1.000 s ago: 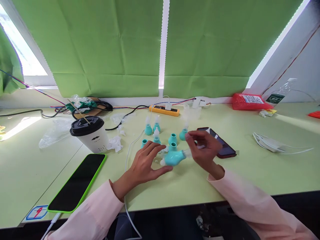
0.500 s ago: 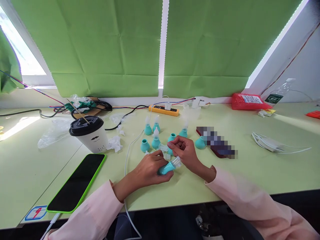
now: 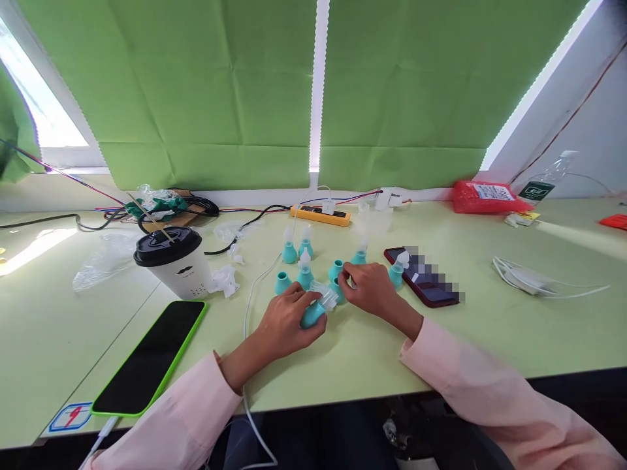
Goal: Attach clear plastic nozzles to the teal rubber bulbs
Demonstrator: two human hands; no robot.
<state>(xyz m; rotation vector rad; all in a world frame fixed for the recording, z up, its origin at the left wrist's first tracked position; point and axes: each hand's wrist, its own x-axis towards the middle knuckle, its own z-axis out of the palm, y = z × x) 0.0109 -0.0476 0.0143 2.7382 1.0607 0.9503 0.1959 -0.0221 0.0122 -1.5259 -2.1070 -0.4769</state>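
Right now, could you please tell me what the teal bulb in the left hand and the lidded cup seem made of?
The teal bulb looks like rubber or silicone: smooth, even colour, slight gloss. The lidded cup is probably paper, its white wall matte and printed; its black lid is likely moulded plastic, given the stepped rim.
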